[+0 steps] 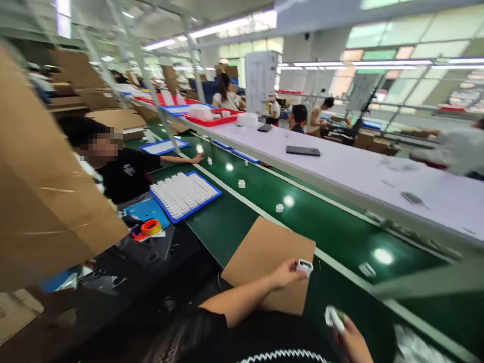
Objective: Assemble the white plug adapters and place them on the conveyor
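Observation:
My left hand (285, 273) is closed in a pinch on a small white plastic part (304, 266), held over the corner of a brown cardboard sheet (264, 252) that lies on the green conveyor belt (333, 232). Lower right, my right hand (353, 340) grips another small white part (333, 317) just above the belt; it is blurred. Several loose white parts, such as the nearest loose part (279, 207), lie along the belt farther away.
A blue tray (185, 194) filled with rows of white parts sits to the left, beside an orange tape roll (151, 227). A co-worker in black (124, 174) reaches a hand onto the belt. A big cardboard box (45, 191) fills the left. A phone (302, 150) lies on the white bench.

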A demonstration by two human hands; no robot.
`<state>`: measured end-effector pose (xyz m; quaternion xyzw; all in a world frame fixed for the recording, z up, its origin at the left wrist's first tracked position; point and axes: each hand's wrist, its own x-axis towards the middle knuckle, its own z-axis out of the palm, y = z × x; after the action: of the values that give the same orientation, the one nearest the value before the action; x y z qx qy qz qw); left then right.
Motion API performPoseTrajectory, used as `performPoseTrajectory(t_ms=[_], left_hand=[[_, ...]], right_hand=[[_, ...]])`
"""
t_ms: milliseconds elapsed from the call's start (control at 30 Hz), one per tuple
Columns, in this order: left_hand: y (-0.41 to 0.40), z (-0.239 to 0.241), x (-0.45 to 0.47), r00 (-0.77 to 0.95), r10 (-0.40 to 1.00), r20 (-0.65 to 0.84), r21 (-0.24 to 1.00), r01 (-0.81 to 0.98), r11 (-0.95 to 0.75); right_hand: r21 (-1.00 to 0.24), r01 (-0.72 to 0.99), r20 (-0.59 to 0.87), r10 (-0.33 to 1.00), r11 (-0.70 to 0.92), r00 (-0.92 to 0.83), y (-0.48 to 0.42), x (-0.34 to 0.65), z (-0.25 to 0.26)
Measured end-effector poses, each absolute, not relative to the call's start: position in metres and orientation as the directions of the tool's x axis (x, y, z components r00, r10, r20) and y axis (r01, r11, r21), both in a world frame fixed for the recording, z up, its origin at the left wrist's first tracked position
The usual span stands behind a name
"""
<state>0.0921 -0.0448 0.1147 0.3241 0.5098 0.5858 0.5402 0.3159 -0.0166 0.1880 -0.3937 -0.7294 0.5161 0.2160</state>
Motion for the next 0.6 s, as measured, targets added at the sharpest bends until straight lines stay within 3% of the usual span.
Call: performPoseTrajectory(t_ms=[133, 300, 467, 600], left_hand=[[-0.060, 0.148, 0.095, -0.076, 0.987, -0.144, 0.947, -0.299, 0.115], [-0.077, 0.188, 0.098, 0.152, 0.988, -0.030, 0.998, 0.065, 0.020], [-0.087, 0.206, 0.108, 0.366, 0.929, -0.051, 0.993, 0.117, 0.009], [-0.088, 0.212, 0.112, 0.382, 0.922, -0.066, 0.979, 0.204, -0.015]], right_hand=[[-0.989, 0.083, -0.145, 0.871, -0.120, -0.470, -0.023, 0.322, 0.187], [-0.933, -0.158, -0.249, 0.896, -0.324, -0.368, -0.026, 0.325, 0.215], [-0.954, -0.153, -0.188, 0.912, -0.258, -0.365, -0.045, 0.331, 0.226], [-0.993, -0.011, -0.109, 0.945, -0.118, -0.309, -0.051, 0.335, 0.224]])
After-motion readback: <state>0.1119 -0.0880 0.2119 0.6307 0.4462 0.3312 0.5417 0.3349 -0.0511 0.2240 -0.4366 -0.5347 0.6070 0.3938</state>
